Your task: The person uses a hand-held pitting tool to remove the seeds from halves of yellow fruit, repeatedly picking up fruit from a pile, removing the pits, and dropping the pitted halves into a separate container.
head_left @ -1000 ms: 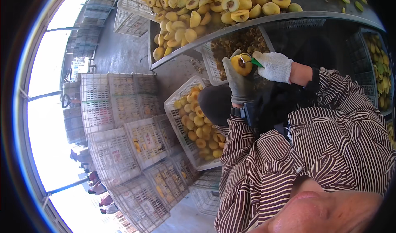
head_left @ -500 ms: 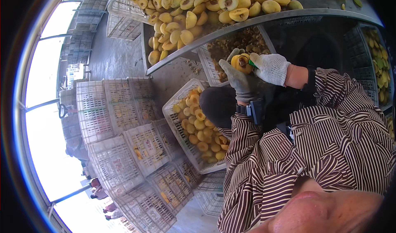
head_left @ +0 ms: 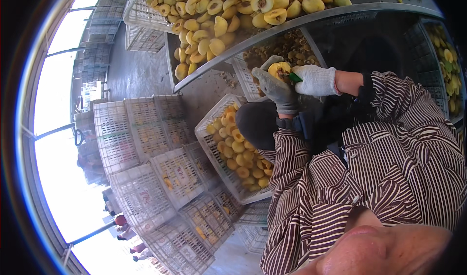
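Your left hand point(head_left: 277, 88), in a grey glove, is curled shut around one yellow fruit point(head_left: 279, 70), fingers wrapped under and behind it so only its top face shows. Your right hand point(head_left: 315, 79), in a white glove, is closed on a small green-handled tool point(head_left: 295, 77) whose tip touches the fruit's right side. That makes two hands, one fruit and one tool at work, held in the air just below the rim of the metal table point(head_left: 301, 19).

The fruit is round, pale yellow and peeled-looking, with a darker brown hollow near its middle.

On the table above lies a heap of halved yellow fruit point(head_left: 228, 12), far too many to count, several showing dark pits or hollows. Under the table edge, a crate of brownish scraps point(head_left: 287, 44) sits behind your hands. To your lower left, one white plastic crate point(head_left: 214, 129) holds some two dozen or more yellow pieces. Beyond it stand stacks of white crates point(head_left: 146, 143), at least six, mostly bare, a few with stray yellow bits. Your striped sleeves point(head_left: 311, 187) fill the lower right.
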The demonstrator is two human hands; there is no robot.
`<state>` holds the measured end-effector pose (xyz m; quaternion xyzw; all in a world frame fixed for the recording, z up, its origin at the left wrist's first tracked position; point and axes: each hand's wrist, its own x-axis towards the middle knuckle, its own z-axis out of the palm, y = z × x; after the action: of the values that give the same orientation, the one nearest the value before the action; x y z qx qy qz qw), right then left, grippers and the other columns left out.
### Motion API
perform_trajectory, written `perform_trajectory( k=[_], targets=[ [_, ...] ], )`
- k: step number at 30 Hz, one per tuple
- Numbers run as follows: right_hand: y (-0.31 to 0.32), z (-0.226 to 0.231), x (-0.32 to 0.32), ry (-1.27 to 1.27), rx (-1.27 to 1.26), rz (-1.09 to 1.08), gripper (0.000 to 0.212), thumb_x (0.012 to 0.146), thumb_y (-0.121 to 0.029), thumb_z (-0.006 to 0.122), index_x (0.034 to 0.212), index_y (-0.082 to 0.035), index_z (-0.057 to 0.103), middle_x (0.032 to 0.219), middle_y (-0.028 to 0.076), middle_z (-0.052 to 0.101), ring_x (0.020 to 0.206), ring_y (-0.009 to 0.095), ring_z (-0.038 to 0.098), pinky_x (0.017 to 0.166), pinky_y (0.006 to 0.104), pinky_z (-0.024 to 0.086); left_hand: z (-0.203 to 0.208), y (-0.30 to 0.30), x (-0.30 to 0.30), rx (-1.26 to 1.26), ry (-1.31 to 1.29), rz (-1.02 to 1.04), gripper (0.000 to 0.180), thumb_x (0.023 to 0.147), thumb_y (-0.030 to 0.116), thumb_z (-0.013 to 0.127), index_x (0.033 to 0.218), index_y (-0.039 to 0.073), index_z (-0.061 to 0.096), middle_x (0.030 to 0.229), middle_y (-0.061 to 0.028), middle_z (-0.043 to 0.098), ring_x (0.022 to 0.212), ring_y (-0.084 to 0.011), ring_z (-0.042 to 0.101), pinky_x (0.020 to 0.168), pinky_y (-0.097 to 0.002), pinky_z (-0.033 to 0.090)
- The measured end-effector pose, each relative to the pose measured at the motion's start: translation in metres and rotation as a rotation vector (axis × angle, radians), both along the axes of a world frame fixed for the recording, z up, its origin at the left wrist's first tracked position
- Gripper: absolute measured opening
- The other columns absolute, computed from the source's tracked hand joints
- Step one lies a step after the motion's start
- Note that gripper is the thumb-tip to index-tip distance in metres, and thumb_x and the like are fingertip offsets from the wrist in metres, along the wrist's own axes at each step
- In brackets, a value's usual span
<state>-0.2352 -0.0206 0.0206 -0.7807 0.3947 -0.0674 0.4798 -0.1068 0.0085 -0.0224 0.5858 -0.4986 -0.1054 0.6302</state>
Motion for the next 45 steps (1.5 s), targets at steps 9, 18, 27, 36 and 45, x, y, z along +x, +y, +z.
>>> perform_trajectory(
  k=[9, 18, 27, 36, 45],
  targets=[
    [-0.006, 0.028, -0.005, 0.081, 0.338, 0.033, 0.030, 0.087, -0.021, 0.058, 0.109, 0.000, 0.058, 0.079, 0.012, 0.064, 0.066, 0.022, 0.066, 0.055, 0.0350, 0.052, 0.007, -0.002, 0.003, 0.020, 0.126, -0.116, 0.069, 0.108, 0.052, 0.025, 0.094, -0.001, 0.067, 0.082, -0.0078, 0.067, 0.070, -0.0151, 0.060, 0.070, -0.0258, 0.051],
    [-0.018, -0.001, -0.011, -0.087, 1.099, -0.031, 0.018, 0.090, -0.014, 0.058, 0.074, -0.014, 0.049, 0.056, -0.005, 0.044, 0.039, 0.007, 0.042, 0.033, 0.0236, 0.031, -0.034, -0.025, 0.013, -0.156, -0.208, 0.123, 0.054, 0.109, 0.042, 0.034, 0.106, -0.003, 0.063, 0.103, -0.0118, 0.068, 0.084, -0.0156, 0.063, 0.074, -0.0290, 0.052],
    [-0.041, -0.033, -0.032, 0.197, 0.290, -0.016, 0.013, 0.091, -0.017, 0.055, 0.091, -0.005, 0.060, 0.076, 0.009, 0.064, 0.062, 0.024, 0.062, 0.057, 0.0347, 0.051, 0.004, 0.009, 0.077, 0.048, 1.149, -0.326, 0.022, 0.097, 0.020, 0.057, 0.116, 0.010, 0.050, 0.112, -0.0089, 0.056, 0.094, -0.0213, 0.061, 0.077, -0.0407, 0.059],
    [-0.048, -0.085, -0.061, 0.406, -0.234, 0.014, 0.023, 0.092, -0.016, 0.051, 0.105, -0.002, 0.063, 0.095, 0.024, 0.068, 0.090, 0.041, 0.066, 0.079, 0.0476, 0.054, 0.019, 0.224, 0.265, 0.523, 0.470, 0.126, 0.037, 0.097, 0.026, 0.059, 0.124, 0.001, 0.053, 0.111, -0.0148, 0.063, 0.095, -0.0249, 0.067, 0.075, -0.0366, 0.061],
    [-0.030, -0.059, -0.063, 0.633, -0.253, 0.175, 0.033, 0.088, -0.024, 0.057, 0.113, -0.003, 0.062, 0.095, 0.021, 0.070, 0.092, 0.039, 0.067, 0.080, 0.0458, 0.055, -0.246, 0.343, 0.236, 1.384, 0.079, -0.017, 0.052, 0.084, 0.033, 0.070, 0.129, 0.010, 0.061, 0.118, -0.0185, 0.064, 0.108, -0.0348, 0.062, 0.088, -0.0418, 0.052]
  ],
)
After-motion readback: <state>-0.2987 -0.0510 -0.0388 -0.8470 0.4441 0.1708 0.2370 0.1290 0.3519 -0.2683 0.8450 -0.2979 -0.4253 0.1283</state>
